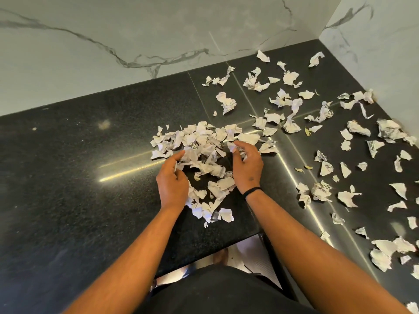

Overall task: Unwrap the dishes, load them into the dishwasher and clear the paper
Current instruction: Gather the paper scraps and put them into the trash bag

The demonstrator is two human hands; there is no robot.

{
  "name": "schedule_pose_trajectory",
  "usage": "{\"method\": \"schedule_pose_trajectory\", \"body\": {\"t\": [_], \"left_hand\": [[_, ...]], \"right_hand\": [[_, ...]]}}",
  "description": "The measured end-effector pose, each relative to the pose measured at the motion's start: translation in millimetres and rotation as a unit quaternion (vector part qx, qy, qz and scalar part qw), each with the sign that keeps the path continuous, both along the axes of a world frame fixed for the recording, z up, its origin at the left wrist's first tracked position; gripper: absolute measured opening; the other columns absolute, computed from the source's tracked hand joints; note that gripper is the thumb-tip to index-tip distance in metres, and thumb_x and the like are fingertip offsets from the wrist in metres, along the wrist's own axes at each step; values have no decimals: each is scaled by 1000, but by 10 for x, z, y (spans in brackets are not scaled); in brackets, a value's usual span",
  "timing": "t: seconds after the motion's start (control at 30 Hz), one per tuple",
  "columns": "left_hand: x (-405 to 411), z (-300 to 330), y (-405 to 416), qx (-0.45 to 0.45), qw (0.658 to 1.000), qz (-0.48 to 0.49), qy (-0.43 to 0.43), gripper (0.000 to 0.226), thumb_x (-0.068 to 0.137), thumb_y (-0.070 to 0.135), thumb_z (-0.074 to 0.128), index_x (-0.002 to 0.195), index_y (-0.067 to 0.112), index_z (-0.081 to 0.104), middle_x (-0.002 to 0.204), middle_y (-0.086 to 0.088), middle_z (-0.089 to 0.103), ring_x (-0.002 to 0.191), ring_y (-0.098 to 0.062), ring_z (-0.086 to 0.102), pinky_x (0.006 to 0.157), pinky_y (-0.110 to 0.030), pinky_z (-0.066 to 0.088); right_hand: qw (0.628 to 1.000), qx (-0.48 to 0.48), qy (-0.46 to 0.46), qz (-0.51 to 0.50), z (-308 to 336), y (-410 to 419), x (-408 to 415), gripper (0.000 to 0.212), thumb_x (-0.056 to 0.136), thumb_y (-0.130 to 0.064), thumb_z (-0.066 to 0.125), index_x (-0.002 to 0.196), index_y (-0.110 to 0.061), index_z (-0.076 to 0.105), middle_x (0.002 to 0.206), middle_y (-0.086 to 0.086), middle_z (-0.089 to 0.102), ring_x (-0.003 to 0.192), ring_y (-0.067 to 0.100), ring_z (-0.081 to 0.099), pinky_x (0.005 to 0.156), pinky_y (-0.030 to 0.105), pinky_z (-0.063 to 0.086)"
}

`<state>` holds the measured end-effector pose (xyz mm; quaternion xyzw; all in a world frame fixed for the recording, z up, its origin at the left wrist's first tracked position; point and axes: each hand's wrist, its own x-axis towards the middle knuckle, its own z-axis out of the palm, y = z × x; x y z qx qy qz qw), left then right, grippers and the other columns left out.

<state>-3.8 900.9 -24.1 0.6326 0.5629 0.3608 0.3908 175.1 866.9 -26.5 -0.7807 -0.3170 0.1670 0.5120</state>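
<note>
Both hands flank a heap of torn paper scraps [204,152] on the black granite counter [79,177] — left hand [173,184] and right hand [247,167] with fingers loosely curved, touching its edges — more scraps [322,123] lie scattered rightward.

— Can you read anything on those paper scraps [205,141] heaped at the centre of the frame?

— No. You can see grey print on many of them, and on the loose pieces at the right, but it is too small and blurred to make out a single word, number or brand — nothing legible anywhere.
</note>
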Motion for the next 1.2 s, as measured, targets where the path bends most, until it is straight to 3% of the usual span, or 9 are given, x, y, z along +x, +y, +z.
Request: {"method": "schedule_pose_trajectory", "body": {"t": [0.07, 0.17, 0.23, 0.3, 0.43, 0.63, 0.77, 0.97, 1.2], "left_hand": [[23, 69, 35, -20, 999, 25, -26, 56, 89, -17, 45, 131, 15, 64, 132, 4, 65, 59, 2, 56, 59, -12, 50], [32, 111, 95, -17, 997, 45, -56, 50, 90, -17, 44, 129, 8, 64, 129, 4, 65, 71, 20, 55, 71, -3, 48], [43, 117, 113, -6, 999, 29, -46, 49, 91, -14, 46, 130, 10, 63, 125, 2, 67, 68, 12, 57, 68, -8, 50], [74, 116, 108, 21, 999, -6, -29, 45, 93, -8, 51, 131, 13, 63, 119, -6, 69, 68, -4, 59, 65, -18, 53], [120, -36, 185, 162, 980, -37, 114, 37, 94, 21, 65, 131, 18, 61, 149, -7, 48, 144, -25, 37, 119, -50, 31], [80, -175, 377, 81, 965, -111, 225, 65, 92, 55, 57, 151, 33, 39, 167, -8, 13, 156, -29, 2, 124, -48, 9], [78, -264, 420, 80, 958, -149, 232, 62, 92, 27, 66, 150, 27, 43, 163, -7, 28, 155, -28, 12, 125, -51, 17], [189, -221, 472, 130, 973, -125, 145, 28, 90, 6, 69, 118, 12, 69, 119, -2, 65, 121, -21, 55, 108, -42, 44], [256, -2, 498, 108, 992, -45, 48, 19, 93, -2, 61, 100, 13, 71, 90, 12, 65, 86, -9, 62, 77, -24, 51]], "right_hand": [[995, 1, 91, -41, 51, 5, 50, 20, 95, -9, 65, 114, -12, 72, 112, -3, 68, 107, 7, 60, 101, 25, 48], [982, 22, 174, -69, 88, -1, 102, 17, 95, -11, 68, 110, -14, 74, 109, -2, 71, 106, 9, 64, 102, 29, 50], [983, 21, 169, -62, 88, -13, 93, 17, 94, -12, 68, 110, -14, 74, 112, -1, 71, 109, 11, 64, 103, 32, 51], [992, 10, 117, -35, 60, -12, 38, 20, 95, -12, 66, 114, -13, 73, 115, -1, 70, 112, 12, 63, 104, 35, 50], [999, 3, -32, 27, -23, 52, -102, 25, 98, -18, 60, 122, -13, 67, 122, 3, 66, 118, 16, 54, 105, 40, 44], [958, -97, -225, 146, -227, 103, -256, 60, 94, -52, 47, 144, -18, 52, 153, 15, 42, 145, 33, 32, 119, 46, 26], [930, -128, -290, 184, -290, 143, -293, 67, 95, -60, 45, 149, -19, 46, 156, 19, 37, 147, 35, 30, 121, 48, 27], [922, -89, -328, 187, -268, 257, -265, 41, 101, -39, 43, 129, -14, 61, 131, 14, 56, 117, 33, 53, 88, 50, 51], [986, 5, -151, 76, -120, 413, -159, 21, 99, -11, 54, 116, -9, 67, 115, 10, 62, 105, 24, 56, 91, 37, 49]]}}
